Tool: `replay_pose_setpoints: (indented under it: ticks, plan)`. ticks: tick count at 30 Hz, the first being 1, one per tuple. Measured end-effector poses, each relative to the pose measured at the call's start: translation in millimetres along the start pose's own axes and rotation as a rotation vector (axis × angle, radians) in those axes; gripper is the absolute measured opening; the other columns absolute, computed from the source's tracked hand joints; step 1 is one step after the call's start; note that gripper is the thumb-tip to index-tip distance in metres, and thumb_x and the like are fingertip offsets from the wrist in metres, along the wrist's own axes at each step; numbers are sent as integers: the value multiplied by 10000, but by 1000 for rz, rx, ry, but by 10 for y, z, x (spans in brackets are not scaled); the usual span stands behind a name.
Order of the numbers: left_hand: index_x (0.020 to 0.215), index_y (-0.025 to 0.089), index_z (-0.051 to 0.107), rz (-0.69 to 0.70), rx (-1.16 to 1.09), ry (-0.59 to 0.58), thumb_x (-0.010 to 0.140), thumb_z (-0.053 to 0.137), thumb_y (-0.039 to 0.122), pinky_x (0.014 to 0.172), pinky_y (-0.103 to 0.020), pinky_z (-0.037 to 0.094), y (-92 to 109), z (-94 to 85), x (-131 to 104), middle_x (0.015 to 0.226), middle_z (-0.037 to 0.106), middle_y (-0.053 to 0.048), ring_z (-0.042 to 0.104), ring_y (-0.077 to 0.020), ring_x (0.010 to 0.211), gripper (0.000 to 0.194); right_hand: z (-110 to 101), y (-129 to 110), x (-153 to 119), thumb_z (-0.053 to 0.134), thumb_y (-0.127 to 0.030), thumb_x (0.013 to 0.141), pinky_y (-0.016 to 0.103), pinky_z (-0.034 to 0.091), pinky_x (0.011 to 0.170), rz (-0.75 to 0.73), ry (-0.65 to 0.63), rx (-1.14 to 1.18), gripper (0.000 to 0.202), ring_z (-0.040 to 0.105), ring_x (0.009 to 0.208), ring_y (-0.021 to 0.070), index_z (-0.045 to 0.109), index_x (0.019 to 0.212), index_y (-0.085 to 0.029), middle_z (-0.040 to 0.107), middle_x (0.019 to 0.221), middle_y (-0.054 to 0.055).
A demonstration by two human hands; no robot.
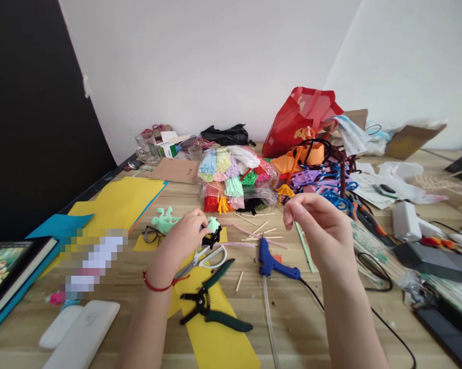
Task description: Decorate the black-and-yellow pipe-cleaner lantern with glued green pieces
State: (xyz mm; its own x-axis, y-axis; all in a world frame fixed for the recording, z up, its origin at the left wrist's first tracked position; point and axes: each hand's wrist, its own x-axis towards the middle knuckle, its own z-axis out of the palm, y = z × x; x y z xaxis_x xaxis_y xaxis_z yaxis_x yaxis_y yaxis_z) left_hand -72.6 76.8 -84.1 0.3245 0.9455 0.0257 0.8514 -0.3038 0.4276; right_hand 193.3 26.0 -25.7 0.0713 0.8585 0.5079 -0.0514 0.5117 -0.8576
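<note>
My left hand [184, 233] is curled over a mint-green fuzzy pipe-cleaner figure [163, 221], which shows on both sides of the fingers. Black fuzzy strands [214, 237] lie at its right end. Raised over the table's right half, my right hand [319, 225] has thumb and fingers pinched together; whatever they hold, if anything, is too small to make out. Between the hands lies a blue glue gun [271, 260] with a clear glue stick in its back. Scissors with white handles [213, 257] rest just below my left hand, and green-handled wire strippers [203, 302] lie nearer me.
Bundles of coloured pipe cleaners [234, 177] lie in plastic at the back, before a red bag [302, 120]. Yellow paper [215, 328] lies under the strippers. Thin wooden sticks [263, 233] are scattered mid-table. Pliers [369, 220] and a white hot-air tool [405, 223] lie right.
</note>
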Motion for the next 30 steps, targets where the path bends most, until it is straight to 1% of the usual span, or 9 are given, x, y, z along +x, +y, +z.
replay_pose_setpoints:
  ticks: [3,6,9,12,15,19,21,26,30]
  plan:
    - [712,189,629,-26,9,-32,862,521,198,923,-403,473,5,22,-35,970,665,-98,631,-262,967,185,-124,239,-42,626,-407,933,272,502,608,91,-58,-166,214,575,636,137,633,848,-211,622,707,-3]
    - [691,188,652,-35,13,-44,868,521,205,940,-406,467,4,21,-68,1008,684,-110,643,-265,980,220,-285,562,-218,458,-524,977,291,474,621,191,-129,-440,416,540,627,150,531,710,-213,558,649,-1]
    - [747,192,671,-51,13,-42,879,520,237,947,-403,470,17,-9,-88,1027,694,-108,652,-268,1000,205,-466,836,-484,489,-556,932,276,382,530,257,-115,-548,438,441,540,138,470,645,-226,465,564,-32]
    - [825,199,674,-85,22,-29,871,543,287,924,-402,484,50,-50,-120,1021,701,-104,654,-284,1016,164,-646,990,-720,503,-559,908,275,303,492,322,-98,-633,459,374,485,131,419,593,-237,388,498,-49]
    - [860,199,672,-109,35,-14,872,539,320,907,-398,490,104,-95,-175,1031,702,-113,652,-300,1036,180,-788,1040,-860,499,-556,912,285,300,501,367,-70,-682,459,370,472,138,434,588,-237,403,479,-42]
    - [928,190,671,-104,43,-2,903,511,368,955,-441,468,214,-150,-248,1107,682,-126,621,-324,1099,240,-859,1022,-954,513,-541,931,332,434,622,405,-96,-663,395,562,598,200,665,801,-200,664,666,38]
    - [943,202,669,-82,37,-8,916,506,389,976,-445,460,272,-165,-272,1146,672,-110,601,-317,1132,249,-850,1010,-995,535,-547,929,357,470,675,426,-109,-632,400,615,659,224,716,894,-191,726,760,70]
    - [921,216,665,-30,18,-31,933,512,403,974,-447,464,344,-163,-321,1152,671,-85,600,-304,1128,242,-795,1025,-1071,637,-556,878,364,456,636,488,-95,-532,399,596,615,226,749,818,-178,711,676,72]
    - [918,201,667,2,-3,-21,943,533,380,951,-453,474,350,-176,-330,1127,674,-89,610,-303,1106,225,-712,1036,-1029,748,-584,779,344,474,655,528,-60,-373,415,615,653,211,753,790,-169,732,719,80]
